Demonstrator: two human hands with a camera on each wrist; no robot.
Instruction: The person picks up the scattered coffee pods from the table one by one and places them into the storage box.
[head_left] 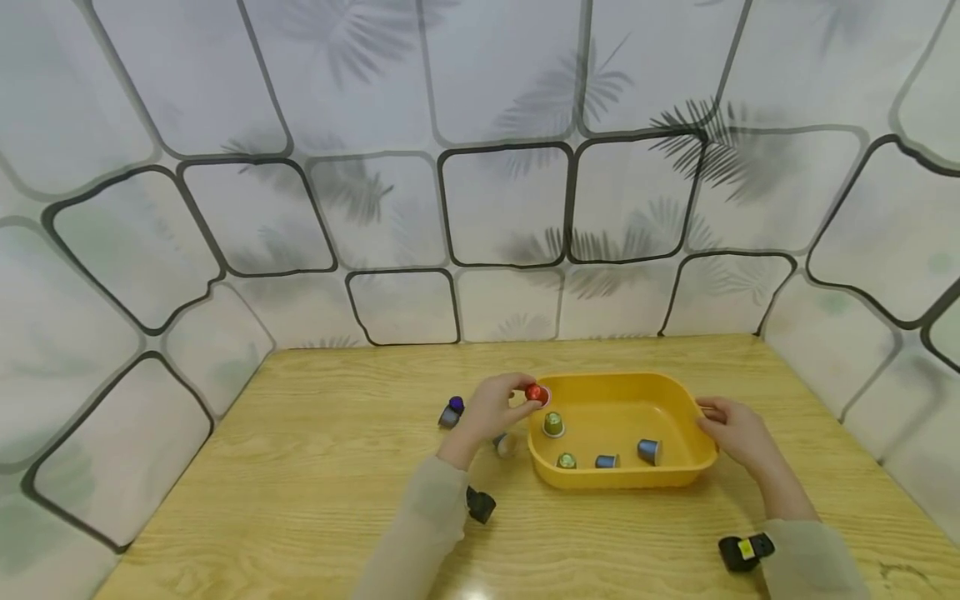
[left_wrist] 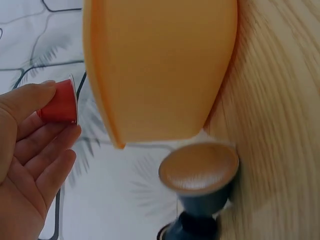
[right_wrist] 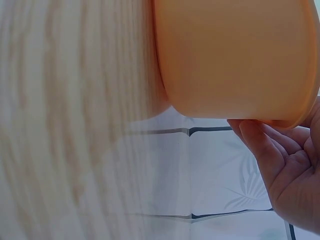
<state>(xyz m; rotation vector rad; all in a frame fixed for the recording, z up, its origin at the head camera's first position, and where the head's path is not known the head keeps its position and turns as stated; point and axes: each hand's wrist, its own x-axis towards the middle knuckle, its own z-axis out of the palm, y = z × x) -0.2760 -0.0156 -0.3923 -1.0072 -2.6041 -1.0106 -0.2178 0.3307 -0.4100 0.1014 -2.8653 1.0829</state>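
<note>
My left hand [head_left: 489,410] pinches a red coffee capsule [head_left: 537,395] between thumb and fingers, at the left rim of the yellow tray [head_left: 607,417]. In the left wrist view the red capsule [left_wrist: 59,102] is held sideways, its pale rim turned toward the tray wall. The right hand [head_left: 741,435] grips the tray's right rim, fingers tucked beneath the lip in the right wrist view. Inside the tray lie two green capsules, one [head_left: 553,424] upright near the left wall, the other [head_left: 566,461] by the front. Two blue capsules [head_left: 649,452] lie tipped on their sides toward the front right.
Left of the tray, a purple capsule [head_left: 456,403] and a grey capsule [head_left: 449,417] stand close together on the wooden table [head_left: 322,467]. Another capsule [head_left: 505,445] lies beside my left wrist, between it and the tray. A patterned wall [head_left: 510,208] rises behind the table.
</note>
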